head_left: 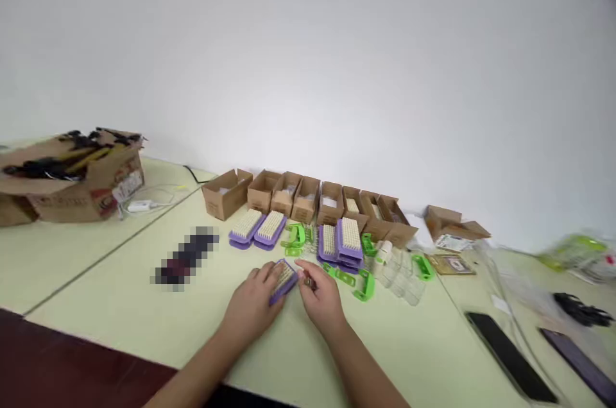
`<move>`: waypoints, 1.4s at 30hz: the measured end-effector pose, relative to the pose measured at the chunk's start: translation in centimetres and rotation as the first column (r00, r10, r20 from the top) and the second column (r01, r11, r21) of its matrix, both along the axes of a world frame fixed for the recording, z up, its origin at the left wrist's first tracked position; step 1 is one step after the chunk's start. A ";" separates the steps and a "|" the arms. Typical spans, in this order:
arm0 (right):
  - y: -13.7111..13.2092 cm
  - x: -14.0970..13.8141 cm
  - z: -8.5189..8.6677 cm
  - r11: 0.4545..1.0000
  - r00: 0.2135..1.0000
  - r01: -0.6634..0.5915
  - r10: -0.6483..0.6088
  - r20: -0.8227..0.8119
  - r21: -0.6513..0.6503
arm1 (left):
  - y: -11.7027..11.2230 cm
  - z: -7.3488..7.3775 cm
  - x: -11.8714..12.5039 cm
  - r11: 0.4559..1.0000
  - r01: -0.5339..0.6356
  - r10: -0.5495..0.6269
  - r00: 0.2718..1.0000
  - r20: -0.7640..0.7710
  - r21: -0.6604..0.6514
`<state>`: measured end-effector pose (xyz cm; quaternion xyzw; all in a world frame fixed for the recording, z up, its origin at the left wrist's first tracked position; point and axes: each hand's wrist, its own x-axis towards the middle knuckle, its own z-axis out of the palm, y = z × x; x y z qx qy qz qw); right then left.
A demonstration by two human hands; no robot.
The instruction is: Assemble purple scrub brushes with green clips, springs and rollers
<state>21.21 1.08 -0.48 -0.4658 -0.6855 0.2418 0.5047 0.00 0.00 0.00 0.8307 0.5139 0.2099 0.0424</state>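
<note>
My left hand (253,302) is wrapped round a purple brush (287,278) with cream bristles, held tilted just above the table. Beside the brush's right edge, my right hand (323,300) is closed, its thumb and forefinger near the brush. Something small and dark shows between its fingers, too small to name. Beyond my hands lie more purple brushes with bristles up: a left pair (247,226) and a stacked group on the right (350,235). Among them are green plastic parts (296,236), a green curved bracket (366,286) and clear plastic pieces (409,283).
Several small open cardboard boxes (307,199) stand in a row near the wall. A large carton (86,196) with black items sits at left, near a white adapter (139,206). Right lie a black phone (510,353), a second phone (580,363) and a coiled black cable (580,310).
</note>
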 end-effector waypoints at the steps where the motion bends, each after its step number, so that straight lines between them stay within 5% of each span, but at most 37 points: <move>1: 0.0 0.2 0.3 0.998 0.998 0.055 -0.055 -0.039 -0.007 | -0.1 -0.2 0.1 1.000 0.003 -0.004 1.000 0.013 0.013; 7: -0.1 1.2 2.0 0.973 0.967 0.219 -0.226 -0.121 -0.065 | -0.4 -0.9 0.5 0.997 0.002 -0.006 0.998 0.060 0.071; 14: 0.2 2.6 3.4 0.933 0.975 0.161 -0.200 -0.093 -0.321 | -0.4 1.7 0.8 1.000 -0.004 0.002 0.966 0.260 0.005; 17: 0.7 3.6 4.2 0.908 0.980 0.007 -0.090 -0.179 -0.419 | 0.6 2.5 1.1 0.971 0.128 -0.172 0.960 0.219 0.202; 20: 0.8 4.8 5.3 0.892 0.978 -0.077 -0.020 -0.210 -0.445 | 1.9 3.3 1.5 0.853 0.346 -0.398 0.916 0.058 0.391; 22: 0.6 5.8 6.3 0.899 0.975 -0.083 -0.016 -0.221 -0.431 | 2.4 4.3 2.1 0.815 0.413 -0.466 0.884 0.037 0.405; 24: 0.2 6.9 7.2 0.907 0.978 -0.073 -0.017 -0.208 -0.416 | 2.5 5.8 3.1 0.851 0.437 -0.484 0.868 0.110 0.292; 27: -0.4 8.5 8.0 0.888 0.980 -0.154 0.083 -0.178 -0.434 | 2.4 8.1 5.2 0.886 0.458 -0.402 0.836 0.373 -0.071; 31: -0.4 10.1 7.4 0.870 0.959 -0.280 0.239 -0.149 -0.405 | 3.3 9.2 7.8 0.744 0.552 -0.160 0.695 0.701 -0.377; 35: -0.2 11.1 6.0 0.927 0.970 -0.241 0.242 -0.034 -0.288 | 4.9 8.5 8.8 0.611 0.669 -0.114 0.603 0.790 -0.423; 42: -1.0 11.6 6.8 0.984 0.942 -0.176 0.172 0.289 -0.015 | 5.2 9.4 8.9 0.587 0.709 -0.214 0.602 0.769 -0.391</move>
